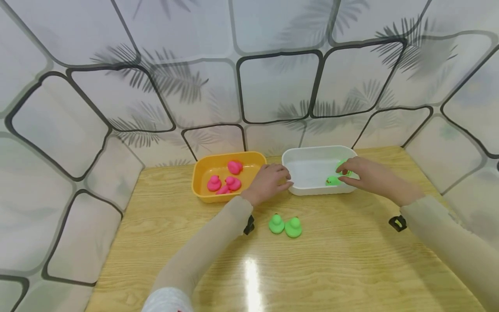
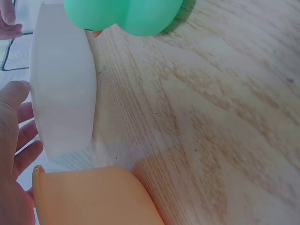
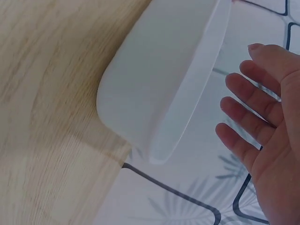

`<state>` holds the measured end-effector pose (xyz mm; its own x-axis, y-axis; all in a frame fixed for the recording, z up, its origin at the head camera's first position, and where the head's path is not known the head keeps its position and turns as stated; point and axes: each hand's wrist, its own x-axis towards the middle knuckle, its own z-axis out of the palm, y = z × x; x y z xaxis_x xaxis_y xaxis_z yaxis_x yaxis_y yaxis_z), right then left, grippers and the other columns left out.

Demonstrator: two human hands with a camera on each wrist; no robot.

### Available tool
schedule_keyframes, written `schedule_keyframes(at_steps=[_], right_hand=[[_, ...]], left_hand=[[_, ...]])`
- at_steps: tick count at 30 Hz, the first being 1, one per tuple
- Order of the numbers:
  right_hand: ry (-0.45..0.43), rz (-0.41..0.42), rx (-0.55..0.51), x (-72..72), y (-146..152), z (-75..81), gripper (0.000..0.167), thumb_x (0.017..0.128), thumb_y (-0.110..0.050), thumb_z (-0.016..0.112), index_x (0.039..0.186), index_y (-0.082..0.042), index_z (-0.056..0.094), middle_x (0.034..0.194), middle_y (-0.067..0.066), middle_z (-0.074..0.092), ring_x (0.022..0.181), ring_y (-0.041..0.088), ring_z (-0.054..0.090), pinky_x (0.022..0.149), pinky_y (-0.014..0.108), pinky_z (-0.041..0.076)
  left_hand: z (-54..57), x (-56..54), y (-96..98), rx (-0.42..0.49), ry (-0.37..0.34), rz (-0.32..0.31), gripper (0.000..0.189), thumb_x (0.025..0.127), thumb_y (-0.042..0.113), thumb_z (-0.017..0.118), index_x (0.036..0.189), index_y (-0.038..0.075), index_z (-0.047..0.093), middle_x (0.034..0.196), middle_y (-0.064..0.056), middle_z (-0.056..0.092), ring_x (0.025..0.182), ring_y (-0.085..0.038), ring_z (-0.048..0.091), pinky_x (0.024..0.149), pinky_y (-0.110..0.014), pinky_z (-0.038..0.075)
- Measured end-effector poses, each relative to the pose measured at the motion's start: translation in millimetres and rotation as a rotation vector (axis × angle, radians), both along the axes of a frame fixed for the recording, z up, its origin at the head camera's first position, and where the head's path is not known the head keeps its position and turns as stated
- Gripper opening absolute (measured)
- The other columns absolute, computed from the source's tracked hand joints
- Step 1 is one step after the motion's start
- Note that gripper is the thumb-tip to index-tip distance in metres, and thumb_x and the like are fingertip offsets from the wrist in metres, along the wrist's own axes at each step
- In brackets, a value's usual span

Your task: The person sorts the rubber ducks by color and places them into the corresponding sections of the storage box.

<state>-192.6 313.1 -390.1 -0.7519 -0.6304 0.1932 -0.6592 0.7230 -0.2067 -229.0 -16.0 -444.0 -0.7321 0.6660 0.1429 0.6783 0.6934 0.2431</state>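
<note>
My left hand (image 1: 270, 182) reaches over the right end of the orange basin (image 1: 200, 197), its fingertips right at the left rim of the white basin (image 1: 312, 191). In the left wrist view the thumb and loosely bent fingers (image 2: 27, 157) lie along that rim. Over the white basin's right end hovers my right hand (image 1: 372, 177), fingers (image 3: 239, 140) spread and holding nothing in the right wrist view. Below it, two green toy ducks lie in the white basin, one a green duck (image 1: 332, 180) on its side, the other partly hidden by the fingers.
In the orange basin lie several pink toy ducks (image 1: 233, 183). Two more green ducks, a left one (image 1: 276, 224) and a right one (image 1: 293, 227), stand side by side on the wooden table (image 1: 331, 260). A patterned backdrop (image 1: 278, 86) rises behind and on both sides.
</note>
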Motion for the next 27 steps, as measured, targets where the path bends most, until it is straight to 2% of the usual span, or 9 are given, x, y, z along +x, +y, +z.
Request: schedule_keyframes(at_steps=[8, 14, 15, 16, 18, 21, 23, 25, 27], right_hand=[[0.09, 0.091, -0.064, 15.0, -17, -4.9, 0.021, 0.084, -0.007, 0.085, 0.103, -0.008, 0.076, 0.098, 0.001, 0.072, 0.087, 0.018, 0.064, 0.073, 0.037, 0.055], [0.106, 0.148, -0.059, 23.0, -31, -8.7, 0.023, 0.084, -0.007, 0.085, 0.104, -0.009, 0.075, 0.098, -0.002, 0.07, 0.089, 0.015, 0.065, 0.077, 0.038, 0.056], [0.109, 0.167, -0.066, 23.9, -33, -9.5, 0.022, 0.085, -0.009, 0.085, 0.105, -0.01, 0.075, 0.097, -0.002, 0.07, 0.088, 0.015, 0.064, 0.076, 0.038, 0.056], [0.114, 0.184, -0.074, 24.6, -35, -10.5, 0.017, 0.091, -0.017, 0.082, 0.105, -0.01, 0.074, 0.097, -0.002, 0.07, 0.088, 0.015, 0.064, 0.075, 0.037, 0.056], [0.123, 0.221, -0.094, 26.1, -39, -12.9, 0.021, 0.1, -0.031, 0.072, 0.106, -0.011, 0.074, 0.097, -0.002, 0.07, 0.087, 0.014, 0.064, 0.074, 0.035, 0.055], [0.139, 0.272, -0.129, 28.2, -44, -16.0, 0.025, 0.103, -0.036, 0.067, 0.106, -0.013, 0.074, 0.097, -0.004, 0.07, 0.085, 0.013, 0.063, 0.073, 0.033, 0.054], [0.135, 0.29, -0.139, 30.3, -48, -17.0, 0.016, 0.097, -0.025, 0.077, 0.107, -0.013, 0.073, 0.097, -0.004, 0.07, 0.086, 0.013, 0.064, 0.073, 0.033, 0.055], [0.132, 0.302, -0.138, 33.0, -53, -17.5, 0.025, 0.085, -0.011, 0.085, 0.107, -0.014, 0.073, 0.098, -0.004, 0.069, 0.087, 0.013, 0.064, 0.074, 0.034, 0.055], [0.131, 0.305, -0.125, 35.0, -57, -18.6, 0.031, 0.081, -0.007, 0.087, 0.107, -0.015, 0.073, 0.098, -0.004, 0.069, 0.087, 0.013, 0.064, 0.075, 0.034, 0.055]], left_hand=[[-0.8, 0.5, -0.6, 0.019, 0.0, -0.008, 0.026, 0.104, 0.039, 0.065, 0.113, 0.017, 0.075, 0.123, 0.001, 0.07, 0.121, -0.019, 0.061, 0.112, -0.043, 0.04], [-1.3, 0.6, -1.3, 0.021, 0.002, -0.012, 0.026, 0.104, 0.039, 0.065, 0.113, 0.018, 0.076, 0.123, 0.002, 0.07, 0.122, -0.019, 0.061, 0.113, -0.042, 0.04], [-1.6, 0.6, -1.3, 0.02, 0.003, -0.01, 0.026, 0.104, 0.04, 0.065, 0.113, 0.018, 0.076, 0.124, 0.002, 0.07, 0.122, -0.019, 0.06, 0.113, -0.042, 0.04], [-1.8, 0.6, -1.3, 0.02, 0.004, -0.009, 0.026, 0.104, 0.04, 0.065, 0.113, 0.018, 0.076, 0.124, 0.002, 0.07, 0.122, -0.018, 0.061, 0.113, -0.042, 0.04], [-2.2, 0.7, -1.2, 0.02, 0.006, -0.007, 0.026, 0.104, 0.04, 0.066, 0.113, 0.018, 0.076, 0.124, 0.002, 0.07, 0.123, -0.018, 0.06, 0.114, -0.041, 0.039], [-2.1, 0.7, -1.1, 0.018, 0.005, -0.005, 0.026, 0.103, 0.04, 0.066, 0.113, 0.018, 0.076, 0.125, 0.002, 0.07, 0.123, -0.019, 0.06, 0.114, -0.041, 0.039], [-2.0, 1.0, -1.2, 0.018, 0.004, -0.005, 0.026, 0.103, 0.04, 0.066, 0.113, 0.018, 0.076, 0.124, 0.002, 0.07, 0.123, -0.019, 0.06, 0.114, -0.041, 0.039], [-2.3, 1.2, -1.3, 0.016, 0.006, -0.005, 0.026, 0.103, 0.04, 0.066, 0.113, 0.018, 0.076, 0.124, 0.002, 0.07, 0.123, -0.018, 0.06, 0.114, -0.041, 0.039], [-2.5, 1.3, -1.4, 0.014, 0.009, -0.003, 0.026, 0.103, 0.04, 0.066, 0.113, 0.018, 0.076, 0.124, 0.002, 0.071, 0.123, -0.018, 0.06, 0.114, -0.041, 0.04]])
